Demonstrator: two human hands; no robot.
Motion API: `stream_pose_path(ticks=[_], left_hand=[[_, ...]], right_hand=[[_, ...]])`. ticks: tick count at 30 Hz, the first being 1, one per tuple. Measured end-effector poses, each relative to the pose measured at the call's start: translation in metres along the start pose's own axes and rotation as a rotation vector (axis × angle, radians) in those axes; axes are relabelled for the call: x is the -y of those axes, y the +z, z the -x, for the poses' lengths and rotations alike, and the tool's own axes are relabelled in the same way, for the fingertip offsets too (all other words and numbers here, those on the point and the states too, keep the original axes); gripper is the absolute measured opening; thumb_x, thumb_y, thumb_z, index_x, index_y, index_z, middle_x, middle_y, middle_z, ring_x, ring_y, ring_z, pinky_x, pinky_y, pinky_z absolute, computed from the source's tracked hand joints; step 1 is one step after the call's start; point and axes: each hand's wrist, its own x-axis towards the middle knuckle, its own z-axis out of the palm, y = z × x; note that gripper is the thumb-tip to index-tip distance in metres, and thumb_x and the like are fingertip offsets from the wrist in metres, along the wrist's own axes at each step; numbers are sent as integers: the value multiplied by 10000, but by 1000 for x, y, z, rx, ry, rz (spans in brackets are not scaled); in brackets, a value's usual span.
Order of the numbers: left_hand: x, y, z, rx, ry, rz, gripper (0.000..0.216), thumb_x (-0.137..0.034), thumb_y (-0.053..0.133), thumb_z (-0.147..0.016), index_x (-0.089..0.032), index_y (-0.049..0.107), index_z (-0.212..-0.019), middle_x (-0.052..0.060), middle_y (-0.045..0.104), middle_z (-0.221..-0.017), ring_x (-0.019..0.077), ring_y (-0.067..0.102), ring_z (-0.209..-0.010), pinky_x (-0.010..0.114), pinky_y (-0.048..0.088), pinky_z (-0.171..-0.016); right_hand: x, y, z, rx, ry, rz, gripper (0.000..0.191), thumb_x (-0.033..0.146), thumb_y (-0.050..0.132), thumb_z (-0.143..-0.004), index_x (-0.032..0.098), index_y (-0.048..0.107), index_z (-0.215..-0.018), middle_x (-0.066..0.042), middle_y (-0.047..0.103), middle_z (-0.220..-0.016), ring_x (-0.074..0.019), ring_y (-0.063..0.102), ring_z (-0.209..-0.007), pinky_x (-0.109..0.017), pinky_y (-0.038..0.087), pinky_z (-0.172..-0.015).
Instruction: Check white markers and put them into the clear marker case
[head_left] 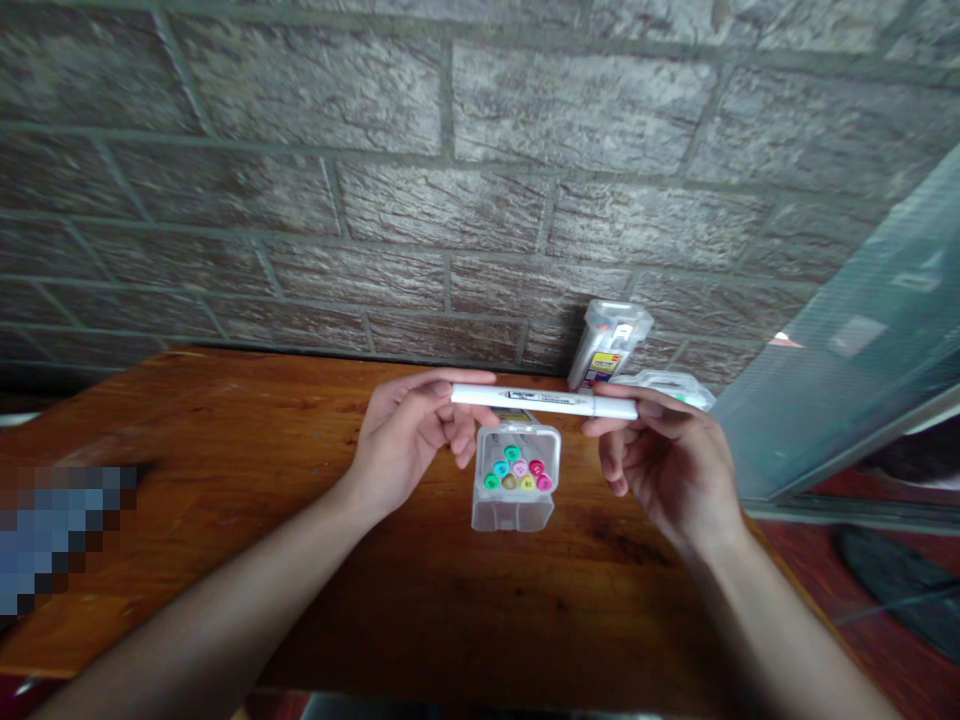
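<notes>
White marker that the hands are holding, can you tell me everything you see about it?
The white marker is long, slim and straight, and looks like smooth plastic. Dark printing runs along its middle, too small to read, and a seam shows toward its right end. No bare tip is visible. It lies nearly level, dipping slightly rightward, with its ends in the left hand's grip and the right hand's grip.
</notes>
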Motion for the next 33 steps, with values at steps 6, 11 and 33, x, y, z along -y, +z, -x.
stream_pose_path(ticks=[6, 11, 33], left_hand=[[0, 0, 0, 7, 19, -7, 280, -251, 717, -854, -93, 849, -1043, 144, 817, -761, 133, 555, -487, 267, 508, -441], [0, 1, 0, 6, 22, -18, 291, -264, 703, -852, -97, 851, -1039, 142, 818, -755, 135, 553, -479, 272, 504, -441], [9, -8, 2, 83, 158, -312, 220, -293, 765, -971, -181, 794, -1159, 51, 792, -779, 94, 588, -502, 228, 509, -494]], right_hand=[[0, 0, 1, 13, -30, 1, 197, 298, 735, -845, 196, 866, -951, -85, 837, -750, -158, 615, -417, -240, 485, -320], [0, -2, 1, 32, -45, 31, 210, 312, 726, -863, 199, 865, -972, -94, 843, -778, -165, 617, -427, -253, 483, -324], [-7, 0, 2, 30, -73, 106, 238, 339, 890, -839, 212, 837, -1032, -69, 845, -781, -155, 679, -447, -249, 542, -373]])
